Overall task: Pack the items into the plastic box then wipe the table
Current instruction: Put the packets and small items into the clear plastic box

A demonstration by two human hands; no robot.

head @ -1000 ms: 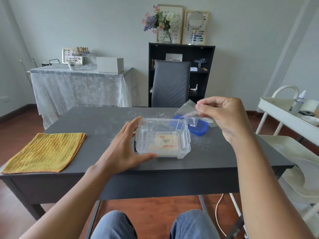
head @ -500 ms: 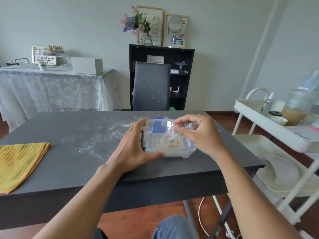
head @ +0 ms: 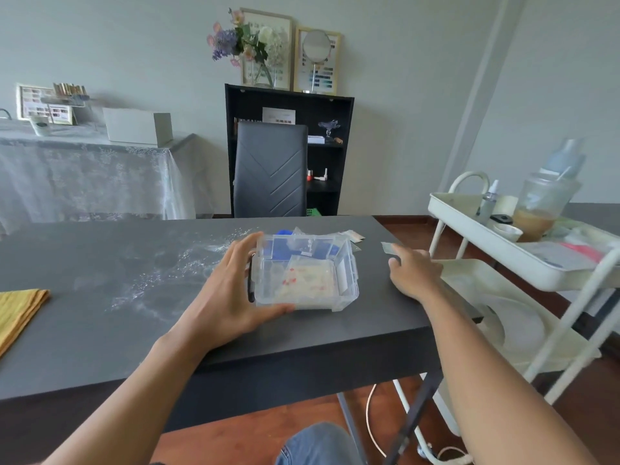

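Observation:
My left hand [head: 224, 297] grips the left wall of the clear plastic box [head: 349, 283], which stands on the dark table [head: 100, 330] near its right end. A flat clear packet with red marks [head: 308, 280] lies inside the box. A blue lid [head: 285, 233] and some loose packets [head: 352, 235] lie just behind it. My right hand [head: 414, 275] rests on the table to the right of the box, its thumb and forefinger pinching a small clear packet [head: 387, 247].
White dust [head: 161, 280] is scattered over the table left of the box. A folded yellow cloth [head: 16, 310] lies at the table's left edge. A white trolley [head: 476, 226] with bottles stands close on the right. A black chair [head: 270, 172] faces me across the table.
My right hand lowered the clear packet into the box, let it go, then moved right to a small packet on the table. My view turned right. The left hand stayed on the box.

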